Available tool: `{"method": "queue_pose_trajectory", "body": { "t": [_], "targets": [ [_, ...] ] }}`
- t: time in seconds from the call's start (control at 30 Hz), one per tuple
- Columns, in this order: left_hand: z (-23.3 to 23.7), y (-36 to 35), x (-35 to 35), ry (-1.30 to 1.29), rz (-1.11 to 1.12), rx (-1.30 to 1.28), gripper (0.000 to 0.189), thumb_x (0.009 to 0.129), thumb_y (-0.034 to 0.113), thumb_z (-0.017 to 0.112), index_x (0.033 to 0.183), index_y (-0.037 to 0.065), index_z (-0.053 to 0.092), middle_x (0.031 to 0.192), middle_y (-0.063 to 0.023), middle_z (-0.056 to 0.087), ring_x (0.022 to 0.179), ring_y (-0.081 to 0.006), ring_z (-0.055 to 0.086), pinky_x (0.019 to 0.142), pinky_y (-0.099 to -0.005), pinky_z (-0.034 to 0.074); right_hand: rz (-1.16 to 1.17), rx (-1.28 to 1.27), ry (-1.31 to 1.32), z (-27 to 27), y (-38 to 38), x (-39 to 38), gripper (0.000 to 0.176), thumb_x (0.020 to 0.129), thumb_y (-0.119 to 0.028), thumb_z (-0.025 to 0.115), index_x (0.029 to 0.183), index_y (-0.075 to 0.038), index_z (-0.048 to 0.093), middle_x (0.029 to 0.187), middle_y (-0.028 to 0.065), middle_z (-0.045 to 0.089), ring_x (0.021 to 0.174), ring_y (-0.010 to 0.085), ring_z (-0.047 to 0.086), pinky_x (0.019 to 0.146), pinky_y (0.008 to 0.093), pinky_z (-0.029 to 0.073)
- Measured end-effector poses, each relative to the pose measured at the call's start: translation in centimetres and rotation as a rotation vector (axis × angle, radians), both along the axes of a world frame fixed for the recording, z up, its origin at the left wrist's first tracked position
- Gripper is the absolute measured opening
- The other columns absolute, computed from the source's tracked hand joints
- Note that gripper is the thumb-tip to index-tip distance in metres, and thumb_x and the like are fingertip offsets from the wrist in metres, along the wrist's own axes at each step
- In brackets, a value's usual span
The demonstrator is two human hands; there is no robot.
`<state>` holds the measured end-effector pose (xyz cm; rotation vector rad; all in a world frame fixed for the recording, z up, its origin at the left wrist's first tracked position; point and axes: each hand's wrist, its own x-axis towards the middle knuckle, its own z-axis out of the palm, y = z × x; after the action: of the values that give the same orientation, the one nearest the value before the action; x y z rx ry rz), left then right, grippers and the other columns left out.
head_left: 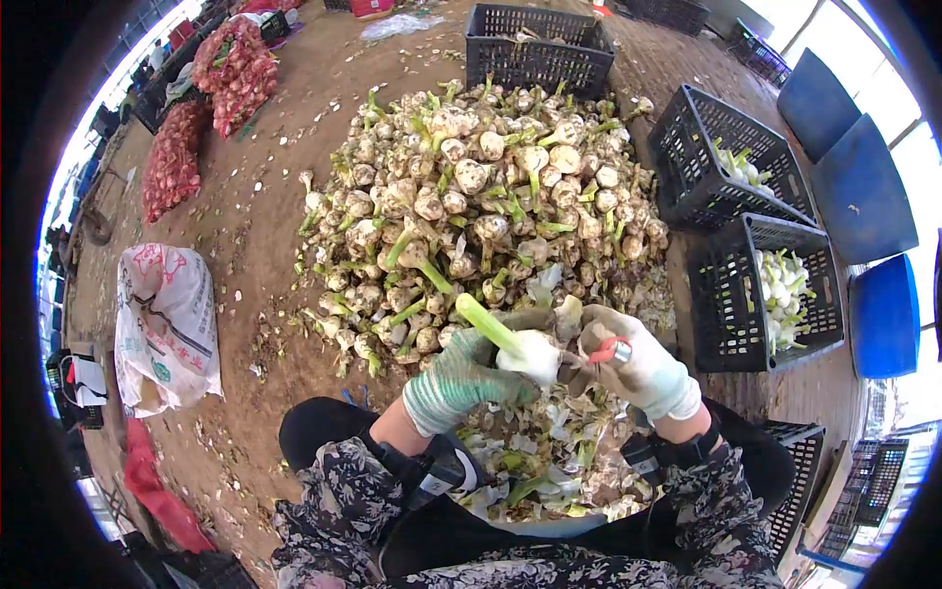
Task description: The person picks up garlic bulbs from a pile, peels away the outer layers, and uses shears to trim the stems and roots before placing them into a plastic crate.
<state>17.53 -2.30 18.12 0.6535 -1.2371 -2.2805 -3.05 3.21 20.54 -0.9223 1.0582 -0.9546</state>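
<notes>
Crates (pixel 731 157) R of garlic pile (pixel 471 196); L hand (pixel 469 378) grips white, green-stemmed bulb (pixel 530 357), R hand (pixel 638 363) w/ red-handled tool (pixel 610 350).

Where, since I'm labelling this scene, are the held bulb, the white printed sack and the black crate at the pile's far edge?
Held bulb (pixel 536 357): head view, on its white, rounded body.
White printed sack (pixel 184 336): head view, on its upper side.
Black crate (pixel 535 65): head view, on its near wall.

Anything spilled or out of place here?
A crumpled translucent plastic sheet lies loose on the brown dirt floor, like litter. The soil-stained garlic bulbs are heaped straight on the floor too, but that looks deliberate; nothing appears tipped over.
</notes>
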Motion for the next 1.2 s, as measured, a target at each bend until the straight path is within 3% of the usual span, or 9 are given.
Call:
{"method": "queue_pose_trajectory", "body": {
  "t": [0.3, 0.5, 0.7, 0.83, 0.93, 1.03, 1.07, 1.17, 1.2],
  "targets": [
    [-0.7, -0.1, -0.3, -0.074, 0.119, 0.083, 0.079, 0.063, 0.012, 0.076, 0.13, 0.0, 0.035, 0.113, -0.006, 0.054, 0.101, -0.0167, 0.053, 0.086, -0.0299, 0.044, -0.148, 0.148, 0.08, 0.4, 0.3, 1.1, 0.04, 0.074, -0.02, 0.069, 0.098, 0.005, 0.047, 0.086, 0.0077, 0.055, 0.076, 0.0134, 0.058, 0.061, 0.025, 0.048],
    [-0.5, -0.1, -0.5, -0.004, 0.049, 0.091, 0.079, 0.064, 0.012, 0.075, 0.131, 0.002, 0.034, 0.113, -0.0072, 0.054, 0.102, -0.0183, 0.054, 0.088, -0.0306, 0.043, -0.077, 0.04, -0.047, -0.6, 0.7, 0.1, 0.035, 0.085, -0.022, 0.053, 0.106, 0.005, 0.045, 0.088, 0.007, 0.053, 0.071, 0.0136, 0.058, 0.055, 0.0261, 0.051],
    [-0.2, 0.0, -0.7, -0.092, 0.111, 0.039, 0.078, 0.064, 0.014, 0.076, 0.129, 0.001, 0.036, 0.112, -0.0066, 0.055, 0.102, -0.017, 0.053, 0.089, -0.0316, 0.043, -0.095, 0.036, -0.041, -0.2, 1.0, 0.5, 0.045, 0.074, -0.029, 0.071, 0.098, 0.003, 0.051, 0.088, 0.0061, 0.056, 0.08, 0.0105, 0.054, 0.072, 0.0241, 0.043],
    [0.7, 0.2, -0.9, -0.038, 0.184, 0.015, 0.061, 0.067, 0.004, 0.071, 0.121, 0.0, 0.044, 0.108, -0.0076, 0.055, 0.095, -0.0164, 0.056, 0.077, -0.0296, 0.05, -0.258, -0.065, 0.267, -1.3, 1.5, 1.9, 0.037, 0.074, -0.019, 0.069, 0.097, 0.005, 0.052, 0.081, 0.0078, 0.057, 0.077, 0.0141, 0.056, 0.07, 0.0277, 0.045],
    [0.6, 0.4, -0.8, -0.09, 0.176, 0.187, 0.059, 0.067, 0.002, 0.068, 0.121, 0.001, 0.044, 0.108, -0.0072, 0.055, 0.094, -0.0161, 0.056, 0.074, -0.0284, 0.051, -0.284, -0.38, 0.808, -1.2, 1.8, 2.5, 0.021, 0.077, -0.007, 0.06, 0.095, 0.003, 0.055, 0.078, 0.0134, 0.059, 0.077, 0.0151, 0.058, 0.069, 0.0279, 0.046],
    [-0.1, 0.5, -1.0, -0.029, 0.126, 0.168, 0.057, 0.068, 0.002, 0.067, 0.121, 0.001, 0.045, 0.107, -0.0071, 0.056, 0.092, -0.0161, 0.057, 0.072, -0.0282, 0.051, -0.373, 0.035, 0.347, -2.7, 0.8, 2.2, 0.024, 0.076, -0.001, 0.056, 0.098, 0.005, 0.053, 0.083, 0.0129, 0.06, 0.078, 0.0154, 0.058, 0.069, 0.0273, 0.046],
    [0.3, 0.9, -1.2, -0.01, 0.128, 0.226, 0.058, 0.067, 0.002, 0.067, 0.121, 0.0, 0.044, 0.106, -0.0072, 0.056, 0.091, -0.0165, 0.057, 0.072, -0.0284, 0.051, -0.389, -0.206, 0.504, -3.6, 0.5, 1.9, 0.024, 0.079, -0.002, 0.053, 0.102, 0.007, 0.051, 0.089, 0.012, 0.06, 0.081, 0.0144, 0.058, 0.072, 0.0266, 0.046],
    [-0.5, 0.6, -1.2, -0.01, 0.138, 0.155, 0.061, 0.067, 0.003, 0.068, 0.122, 0.001, 0.042, 0.106, -0.0075, 0.056, 0.091, -0.0163, 0.057, 0.072, -0.0282, 0.051, -0.491, -0.03, 0.129, -3.4, 0.4, 1.1, 0.028, 0.085, -0.006, 0.044, 0.111, 0.007, 0.046, 0.098, 0.0124, 0.059, 0.087, 0.0153, 0.057, 0.076, 0.0254, 0.045],
    [-0.5, 0.9, -1.4, -0.013, 0.139, 0.16, 0.061, 0.067, 0.003, 0.068, 0.122, 0.001, 0.042, 0.106, -0.0075, 0.056, 0.091, -0.0163, 0.057, 0.072, -0.0282, 0.051, -0.49, -0.118, 0.219, -3.3, 0.4, 1.6, 0.028, 0.087, -0.009, 0.046, 0.111, 0.004, 0.046, 0.1, 0.0121, 0.059, 0.086, 0.0163, 0.058, 0.074, 0.0258, 0.046]
  ]
}}
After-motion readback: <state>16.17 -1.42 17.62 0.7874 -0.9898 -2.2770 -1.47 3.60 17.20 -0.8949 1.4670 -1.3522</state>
